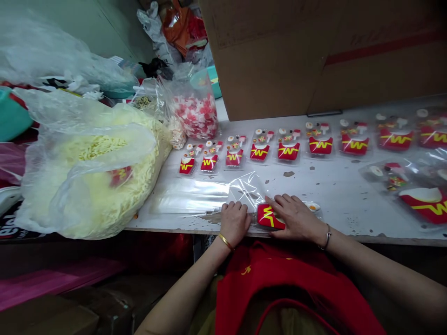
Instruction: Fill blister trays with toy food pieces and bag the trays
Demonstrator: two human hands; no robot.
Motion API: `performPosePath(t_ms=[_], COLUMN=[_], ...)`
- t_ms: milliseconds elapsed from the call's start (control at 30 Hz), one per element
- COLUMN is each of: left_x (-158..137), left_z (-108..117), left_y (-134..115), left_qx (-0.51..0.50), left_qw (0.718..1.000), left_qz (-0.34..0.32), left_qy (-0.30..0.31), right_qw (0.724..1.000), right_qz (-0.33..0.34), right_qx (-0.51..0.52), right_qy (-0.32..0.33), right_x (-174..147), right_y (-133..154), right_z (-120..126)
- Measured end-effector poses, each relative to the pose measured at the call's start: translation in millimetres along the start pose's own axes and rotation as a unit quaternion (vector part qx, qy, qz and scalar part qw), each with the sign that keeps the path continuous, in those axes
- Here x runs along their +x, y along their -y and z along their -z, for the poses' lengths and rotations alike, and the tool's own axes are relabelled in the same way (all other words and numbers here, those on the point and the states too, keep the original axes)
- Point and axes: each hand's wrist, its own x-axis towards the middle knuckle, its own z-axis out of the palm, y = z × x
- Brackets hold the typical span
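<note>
At the table's front edge, my left hand (236,223) has its fingers curled and closed on the edge of a clear plastic bag (246,188). My right hand (296,216) lies over a red fries-box piece (267,216) with a yellow zigzag mark, turned sideways, its fingers wrapped round it and partly hiding it. Just beyond that hand a small fried-egg piece (312,206) shows. To the left of my hands lies a flat stack of clear bags (188,197).
A row of filled clear packs (259,151) runs along the table (335,186), with larger packs (422,200) at the right. A big bag of pale yellow strips (139,163) stands left, beside a bag of red and white pieces (197,114). A cardboard box (279,60) stands behind.
</note>
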Motion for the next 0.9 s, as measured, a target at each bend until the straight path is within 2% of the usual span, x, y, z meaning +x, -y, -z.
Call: performPosePath(t_ms=[167,333,467,567,633,700,767,900], left_x=[-4.4,1.6,11.5,29.1,47.6,69.2,90.4,120.8], left_z=[-11.0,-14.0,-3.5,14.2,25.4,31.4,31.0,22.2], left_y=[0.5,-32.6,-51.6,-41.9,-27.4,-12.7,-2.4,-0.1], left_qx=[-0.075,-0.136,-0.109,-0.113,-0.115,-0.111,-0.107,-0.081], left_qw=[0.997,0.99,0.99,0.981,0.976,0.965,0.946,0.915], left_qz=[-0.025,-0.018,-0.072,-0.131,-0.169,-0.224,-0.291,-0.367], left_qy=[0.021,0.018,0.045,0.084,0.078,0.076,0.099,0.147], right_qw=[0.999,0.992,0.994,0.998,0.995,0.985,0.965,0.903], right_qz=[-0.041,-0.108,-0.095,-0.044,-0.052,-0.106,-0.179,-0.325], right_qx=[-0.031,-0.061,-0.052,-0.033,-0.023,-0.012,0.001,0.042], right_qy=[-0.009,-0.024,-0.022,-0.039,-0.078,-0.133,-0.19,-0.277], right_x=[1.3,7.2,6.6,-5.7,-19.1,-34.2,-49.7,-77.7], right_y=[1.5,0.8,-7.6,-16.9,-22.0,-26.3,-30.6,-36.6], right_z=[-1.0,-3.5,-1.3,4.3,7.8,8.7,4.8,-17.7])
